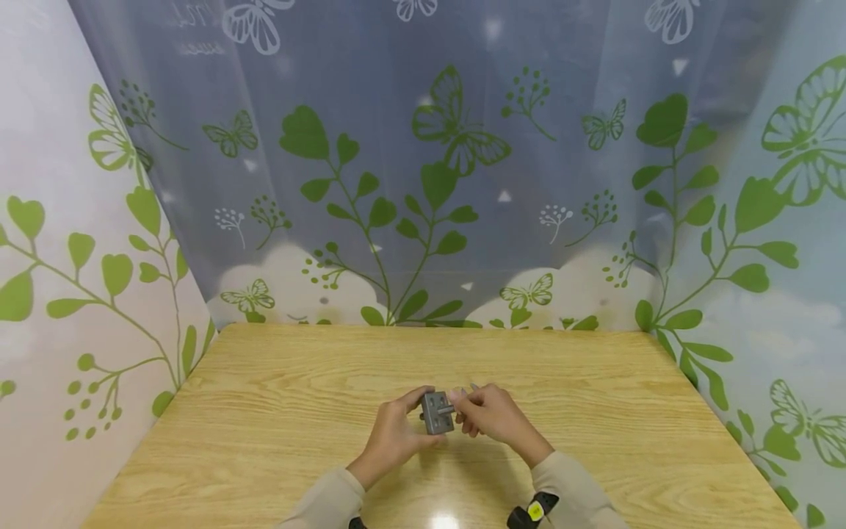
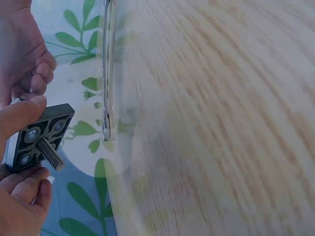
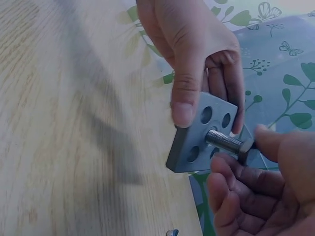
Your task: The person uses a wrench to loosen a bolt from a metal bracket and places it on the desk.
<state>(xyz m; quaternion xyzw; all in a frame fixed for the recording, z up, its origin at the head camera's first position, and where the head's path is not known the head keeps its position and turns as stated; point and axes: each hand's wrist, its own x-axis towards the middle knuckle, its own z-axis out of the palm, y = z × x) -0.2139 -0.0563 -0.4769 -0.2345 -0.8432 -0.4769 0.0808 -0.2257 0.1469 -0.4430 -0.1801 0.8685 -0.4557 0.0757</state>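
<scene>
Above the table, my left hand [image 1: 395, 435] grips a square grey plate [image 1: 434, 421] by its edges, thumb on one side and fingers on the other. Several round holes show in the plate's face. A hex-head bolt [image 3: 224, 141] runs through the plate's centre, and its threaded end [image 2: 50, 154] sticks out of the recessed back side in the left wrist view. My right hand [image 1: 494, 416] pinches the bolt's head [image 3: 247, 151] between thumb and fingers. A length of thread shows between the head and the plate.
A long, thin metal tool [image 2: 107, 73] lies on the wooden table [image 1: 277, 411]; a short metal end [image 3: 172, 232] shows at the right wrist view's lower edge. Printed curtains [image 1: 396, 206] stand behind the table and along both sides.
</scene>
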